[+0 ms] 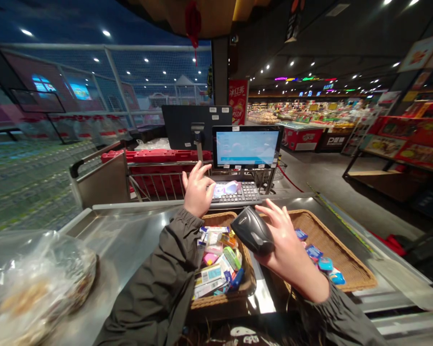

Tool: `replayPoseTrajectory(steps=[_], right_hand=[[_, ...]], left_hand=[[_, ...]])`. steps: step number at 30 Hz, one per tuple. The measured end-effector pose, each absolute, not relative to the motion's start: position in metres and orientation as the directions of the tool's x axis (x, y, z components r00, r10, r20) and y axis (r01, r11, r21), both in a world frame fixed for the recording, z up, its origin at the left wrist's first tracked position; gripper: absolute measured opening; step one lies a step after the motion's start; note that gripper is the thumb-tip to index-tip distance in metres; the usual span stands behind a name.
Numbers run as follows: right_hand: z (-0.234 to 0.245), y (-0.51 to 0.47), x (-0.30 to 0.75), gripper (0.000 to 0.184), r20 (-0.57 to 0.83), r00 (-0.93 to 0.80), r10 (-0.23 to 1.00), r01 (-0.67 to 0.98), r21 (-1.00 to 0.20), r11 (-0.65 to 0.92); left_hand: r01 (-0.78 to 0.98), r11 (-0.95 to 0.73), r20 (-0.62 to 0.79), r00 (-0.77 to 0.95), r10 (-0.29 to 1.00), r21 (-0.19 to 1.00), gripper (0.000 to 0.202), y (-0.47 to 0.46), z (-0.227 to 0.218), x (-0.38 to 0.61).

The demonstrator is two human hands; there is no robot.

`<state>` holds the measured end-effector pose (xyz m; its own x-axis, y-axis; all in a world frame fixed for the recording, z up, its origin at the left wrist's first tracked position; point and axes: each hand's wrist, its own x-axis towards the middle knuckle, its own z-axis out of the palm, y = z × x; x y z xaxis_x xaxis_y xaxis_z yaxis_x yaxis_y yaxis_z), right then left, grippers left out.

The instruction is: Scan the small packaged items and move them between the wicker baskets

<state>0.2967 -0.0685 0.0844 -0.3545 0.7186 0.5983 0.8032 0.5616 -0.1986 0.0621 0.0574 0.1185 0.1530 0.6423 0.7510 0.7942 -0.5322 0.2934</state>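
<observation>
My left hand (199, 190) is raised over the front of the keyboard (250, 192). Its thumb and forefinger are pinched on a small shiny white-and-purple packet (228, 189), while the other fingers stick up. My right hand (286, 245) is wrapped round a black handheld barcode scanner (252, 231), its head tilted up and to the left. Below my hands, a left wicker basket (251, 281) holds a mix of small packaged goods. Past my right hand lies a second wicker basket (350, 259) with several blue packs in it.
Beyond the keyboard stands a lit checkout screen (247, 148), with a dark monitor (187, 126) behind it. A clear plastic bag of food (32, 288) sits on the metal counter (130, 230) at left. A metal cart (155, 180) is parked behind the counter.
</observation>
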Motion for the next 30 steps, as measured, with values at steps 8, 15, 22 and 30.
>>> replayPoseTrajectory(steps=[8,15,22,30], right_hand=[[0.083,-0.069,0.297,0.039,0.586,-0.361,0.726,0.802,-0.201,0.562],[0.076,-0.072,0.3,0.037,0.552,-0.363,0.751,0.813,-0.205,0.544],[0.068,-0.073,0.304,0.04,0.497,-0.353,0.793,0.821,-0.242,0.517],[0.061,-0.075,0.303,0.043,0.447,-0.358,0.82,0.815,-0.279,0.508]], left_hand=[[0.802,-0.511,0.725,0.149,0.672,0.31,0.019,0.055,0.116,0.061],[0.803,-0.503,0.684,0.171,0.71,0.321,0.019,0.052,0.102,0.057],[0.811,-0.482,0.519,0.271,0.811,0.331,0.02,0.045,0.076,0.048],[0.799,-0.511,0.313,0.42,0.852,0.316,0.021,0.032,0.029,0.042]])
